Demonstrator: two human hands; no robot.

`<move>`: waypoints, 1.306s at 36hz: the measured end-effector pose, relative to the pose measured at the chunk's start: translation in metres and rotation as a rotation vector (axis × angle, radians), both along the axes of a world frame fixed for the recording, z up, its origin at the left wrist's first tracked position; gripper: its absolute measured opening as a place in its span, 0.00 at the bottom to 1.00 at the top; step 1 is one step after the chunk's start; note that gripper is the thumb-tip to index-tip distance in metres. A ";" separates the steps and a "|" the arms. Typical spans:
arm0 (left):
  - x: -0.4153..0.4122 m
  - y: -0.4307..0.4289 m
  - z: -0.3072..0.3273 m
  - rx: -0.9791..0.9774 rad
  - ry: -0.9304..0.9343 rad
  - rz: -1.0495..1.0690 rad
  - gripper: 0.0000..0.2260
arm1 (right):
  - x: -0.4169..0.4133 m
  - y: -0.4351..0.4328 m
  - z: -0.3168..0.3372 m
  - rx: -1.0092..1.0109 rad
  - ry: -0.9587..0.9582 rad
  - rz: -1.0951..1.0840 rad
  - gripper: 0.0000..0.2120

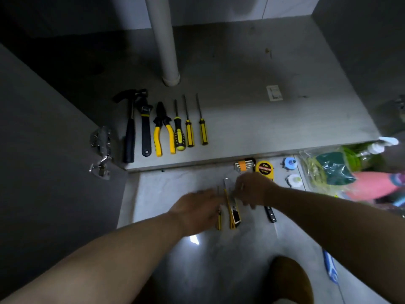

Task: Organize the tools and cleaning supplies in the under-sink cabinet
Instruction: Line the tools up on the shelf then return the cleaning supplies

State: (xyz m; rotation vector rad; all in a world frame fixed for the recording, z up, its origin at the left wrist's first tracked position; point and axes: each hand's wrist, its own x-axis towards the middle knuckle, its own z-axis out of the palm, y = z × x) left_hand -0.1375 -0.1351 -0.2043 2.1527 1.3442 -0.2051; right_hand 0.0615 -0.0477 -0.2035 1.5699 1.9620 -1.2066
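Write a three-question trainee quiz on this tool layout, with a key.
1. True or false: the hammer lies on the cabinet floor.
2. Which tool lies between the wrench and the screwdrivers? A tape measure, B pliers, C hex keys.
3. How many screwdrivers lie in that cabinet row?
Key: 1 true; 2 B; 3 three.

grey drain pipe (163, 40) upright at back, metal hinges (102, 148) on left panel
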 end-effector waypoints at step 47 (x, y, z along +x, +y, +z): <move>0.003 0.113 0.073 0.477 -0.100 0.288 0.13 | -0.007 0.083 0.050 0.486 0.164 -0.584 0.13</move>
